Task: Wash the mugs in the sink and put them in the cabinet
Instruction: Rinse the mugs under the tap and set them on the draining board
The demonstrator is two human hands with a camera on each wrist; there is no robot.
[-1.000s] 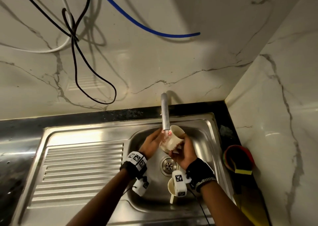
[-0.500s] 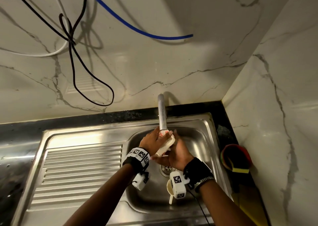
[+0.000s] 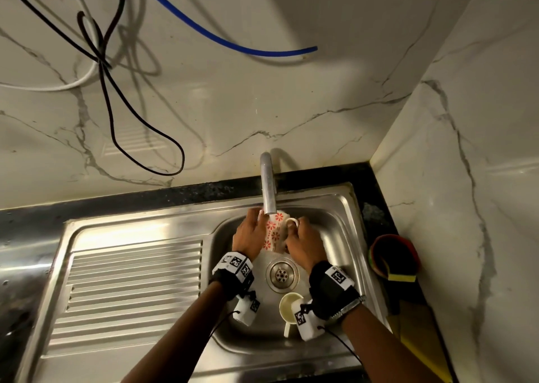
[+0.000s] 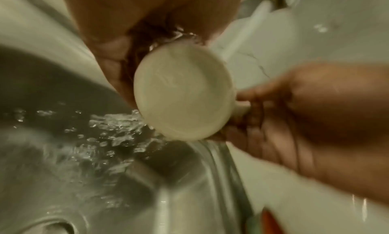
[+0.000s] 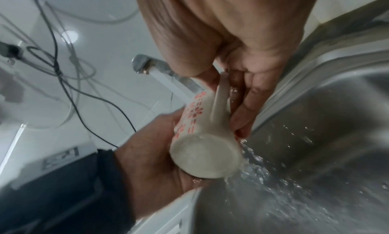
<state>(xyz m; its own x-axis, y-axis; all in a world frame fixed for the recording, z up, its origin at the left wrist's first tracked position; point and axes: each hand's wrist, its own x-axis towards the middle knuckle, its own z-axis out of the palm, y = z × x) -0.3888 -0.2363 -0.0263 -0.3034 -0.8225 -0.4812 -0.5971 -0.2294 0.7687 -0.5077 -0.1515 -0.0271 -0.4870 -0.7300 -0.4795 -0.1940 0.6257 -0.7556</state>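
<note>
A white mug with red flowers [image 3: 274, 231] [image 5: 202, 137] lies on its side under the running tap [image 3: 269, 187], its base [image 4: 183, 94] toward me. My left hand [image 3: 248, 235] [image 5: 155, 157] wraps round the mug's left side. My right hand [image 3: 302, 241] [image 4: 294, 114] grips its handle [image 5: 220, 101], thumb on top and fingers beneath. Water spills off the mug into the steel sink [image 3: 335, 228]. A second, plain white mug [image 3: 290, 305] stands upright in the basin near my right wrist, partly hidden by the wrist camera.
The drain [image 3: 281, 274] is in the basin's middle. A ribbed draining board [image 3: 131, 289] lies left. A red and green bowl with a yellow sponge [image 3: 393, 258] sits on the black counter at right. Black, white and blue cables [image 3: 116, 105] hang on the marble wall.
The mug has been turned from mouth-up under the tap to lying on its side, flowers up. Both hands stayed on it and shifted slightly toward the tap.
</note>
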